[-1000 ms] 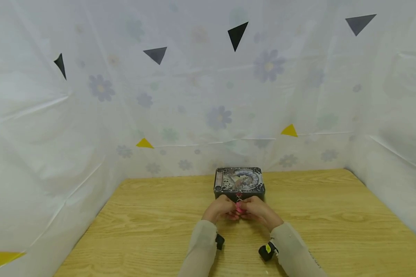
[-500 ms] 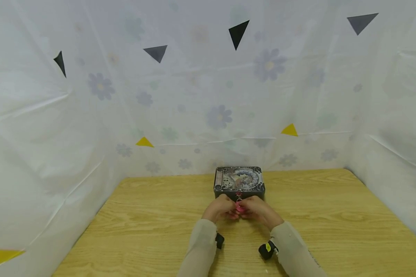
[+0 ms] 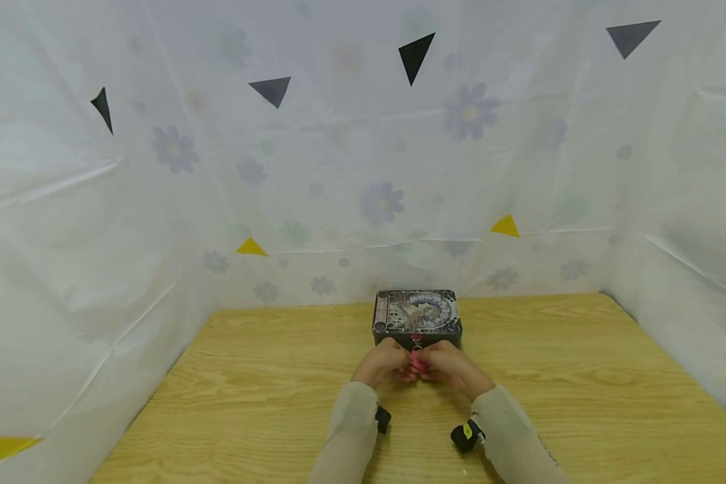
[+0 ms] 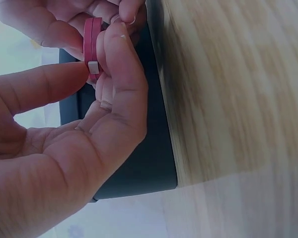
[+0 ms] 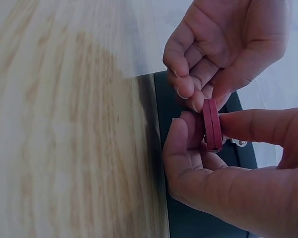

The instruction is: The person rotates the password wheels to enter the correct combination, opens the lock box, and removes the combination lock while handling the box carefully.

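A small pink-red disc (image 3: 418, 361) with a seam around its edge is between my hands at the front of a black patterned tin box (image 3: 417, 313). A metal loop (image 3: 418, 348) shows just above it. In the left wrist view a silver tab sits on the rim of the disc (image 4: 89, 44). My left hand (image 3: 387, 363) pinches the disc between thumb and finger. From the opposite side, the right hand (image 3: 456, 368) pinches it too, its thumb (image 5: 238, 123) flat against one face. A metal clasp (image 5: 238, 142) shows at the box edge, partly hidden by the right hand.
The box stands on a wood-grain table (image 3: 266, 390) near its back edge, with its lid down. White flowered sheeting (image 3: 327, 168) with several triangles surrounds the table. Black wrist devices (image 3: 464, 438) hang below the sleeves.
The hands, disc and box hold nearly the same positions. Only a slight shift of the head view shows.
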Motion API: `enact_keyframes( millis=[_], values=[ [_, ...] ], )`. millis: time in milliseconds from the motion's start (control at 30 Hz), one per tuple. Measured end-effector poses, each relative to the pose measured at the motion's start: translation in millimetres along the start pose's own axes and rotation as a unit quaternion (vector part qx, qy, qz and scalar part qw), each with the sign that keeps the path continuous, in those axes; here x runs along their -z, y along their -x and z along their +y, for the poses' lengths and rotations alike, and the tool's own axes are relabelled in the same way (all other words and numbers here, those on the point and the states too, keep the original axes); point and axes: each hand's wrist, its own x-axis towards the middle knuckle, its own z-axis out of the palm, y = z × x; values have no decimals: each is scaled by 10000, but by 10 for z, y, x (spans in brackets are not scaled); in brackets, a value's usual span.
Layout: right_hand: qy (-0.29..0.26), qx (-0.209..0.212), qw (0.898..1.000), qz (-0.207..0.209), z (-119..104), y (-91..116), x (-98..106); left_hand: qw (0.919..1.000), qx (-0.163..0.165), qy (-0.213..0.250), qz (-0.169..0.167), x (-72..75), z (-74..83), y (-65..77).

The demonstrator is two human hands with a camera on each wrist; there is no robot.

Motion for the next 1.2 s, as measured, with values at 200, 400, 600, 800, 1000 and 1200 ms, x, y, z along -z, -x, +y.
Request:
enact_keyframes(
  millis=[200,400,600,800,1000,1200],
  values=[
    [13,-10,10000,16,-17,2,-7,10000,31,-27,-5,9,25,21],
    [32,-3,10000,57,-19,9,-21,10000,82,-14,-37,3,27,17],
    [-8,8,10000,45,-19,5,-26,9999,125,-16,-22,2,28,12],
    [-79,78,9999,19,-8,-10,-26,9999,159,-30,-6,-2,26,10],
    [-127,96,9999,-7,-5,-9,-19,9999,147,-34,3,-11,22,16],
    [-101,27,9999,0,-5,-19,-7,9999,65,-116,56,-1,32,31]
  ],
)
